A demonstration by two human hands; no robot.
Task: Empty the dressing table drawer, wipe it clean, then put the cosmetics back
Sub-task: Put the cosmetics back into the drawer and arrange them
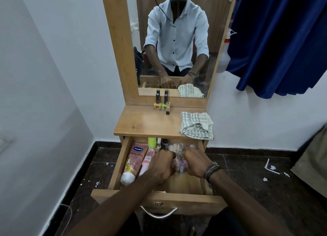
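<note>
The wooden drawer (pixel 118 166) is pulled out under the dressing table top (pixel 148 122). Inside lie a pink Vaseline tube (pixel 134 160), a slim pink bottle (pixel 147 160), a green bottle (pixel 152 142), small dark bottles at the back and a clear packet of small pink and blue items (pixel 179 163). My left hand (pixel 160 165) and my right hand (pixel 196 163) are both in the drawer, fingers curled on that clear packet from either side. A yellow and a green nail polish (pixel 160 103) stand on the top by the mirror. A striped cloth (pixel 197 126) lies on the top's right side.
The mirror (pixel 173 40) rises behind the table top. A white spray bottle (pixel 224 58) hangs at the mirror frame's right, beside a blue curtain (pixel 283 40). White wall stands on the left. Bits of litter dot the dark floor (pixel 247 168). The drawer's metal handle (pixel 159 213) faces me.
</note>
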